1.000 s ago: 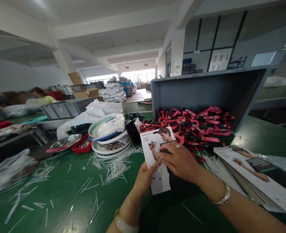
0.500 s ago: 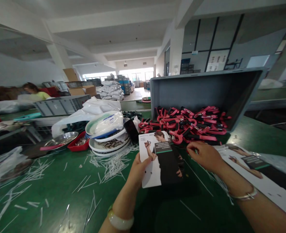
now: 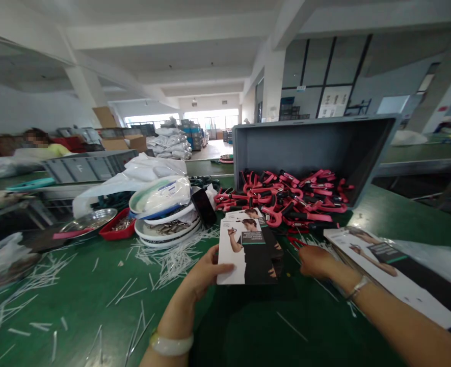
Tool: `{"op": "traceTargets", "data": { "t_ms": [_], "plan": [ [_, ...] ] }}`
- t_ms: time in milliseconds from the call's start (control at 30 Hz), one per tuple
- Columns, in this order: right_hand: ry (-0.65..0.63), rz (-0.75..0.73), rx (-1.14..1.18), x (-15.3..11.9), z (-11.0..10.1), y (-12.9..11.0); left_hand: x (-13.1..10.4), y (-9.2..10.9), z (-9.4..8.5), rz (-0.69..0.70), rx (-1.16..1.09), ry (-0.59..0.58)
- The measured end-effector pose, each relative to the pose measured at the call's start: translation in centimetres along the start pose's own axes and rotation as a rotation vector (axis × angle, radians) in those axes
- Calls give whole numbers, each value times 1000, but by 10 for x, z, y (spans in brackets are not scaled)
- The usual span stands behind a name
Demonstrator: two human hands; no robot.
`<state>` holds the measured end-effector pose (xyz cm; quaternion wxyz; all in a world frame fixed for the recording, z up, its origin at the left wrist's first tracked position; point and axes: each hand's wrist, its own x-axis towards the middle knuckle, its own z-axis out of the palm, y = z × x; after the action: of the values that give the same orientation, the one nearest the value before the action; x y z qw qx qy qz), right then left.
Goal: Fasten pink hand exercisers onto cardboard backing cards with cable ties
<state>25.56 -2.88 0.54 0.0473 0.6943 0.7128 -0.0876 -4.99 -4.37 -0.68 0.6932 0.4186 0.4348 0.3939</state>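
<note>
A few printed cards (image 3: pixel 248 250) are gripped at their left edge by the left hand (image 3: pixel 210 270), with the thumb laid over the front card, and are held fanned slightly apart above the green desk (image 3: pixel 244 331). The front card is printed white on one side and black on the other; on the black part small white capitals are set above a green line, and the top word seems to read "ADJUSTABLE", the rest being too blurred to be made out. The right hand (image 3: pixel 315 261) is curled low beside white strips (image 3: pixel 326 285), to the right of the cards; whether anything is pinched in it cannot be told. Beyond the hands, pink-and-black handled tools (image 3: pixel 286 196) are heaped from inside a tipped grey crate (image 3: pixel 305 148) out onto the desk. At the right, a thicker card stack (image 3: pixel 393 275) with matching print is laid, its lettering too small to be read. More loose strips (image 3: pixel 175 260) are scattered at the left, near stacked round trays (image 3: pixel 167 232), a dark phone-like slab (image 3: pixel 204 208) and a red tray (image 3: pixel 118 227). A farther grey bin (image 3: pixel 87 167) is marked with the letter "F".
</note>
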Motion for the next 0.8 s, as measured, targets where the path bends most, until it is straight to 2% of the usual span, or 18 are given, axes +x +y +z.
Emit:
{"op": "traceTargets", "data": {
  "t_ms": [100, 167, 267, 367, 433, 533, 633, 800],
  "plan": [
    [44, -38, 153, -10, -16, 11, -1, 1, -3, -12, 55, 0],
    [118, -98, 463, -23, -28, 6, -1, 2, -2, 27, 55, -15],
    [248, -230, 989, -43, -38, -21, -2, 3, 2, 70, 27, -33],
    [422, -389, 1176, -57, -36, -55, -6, 4, 4, 64, -1, -103],
    [517, -496, 1174, -60, -29, -74, -8, 5, 3, 74, -36, -171],
    [565, -642, 996, -60, -18, -89, -9, 4, 0, 88, -106, -255],
    [544, -757, 797, -57, -12, -91, -8, 3, -1, 82, -161, -290],
    [482, -804, 764, -54, -14, -88, -8, 4, 1, 78, -193, -289]
  ]
}}
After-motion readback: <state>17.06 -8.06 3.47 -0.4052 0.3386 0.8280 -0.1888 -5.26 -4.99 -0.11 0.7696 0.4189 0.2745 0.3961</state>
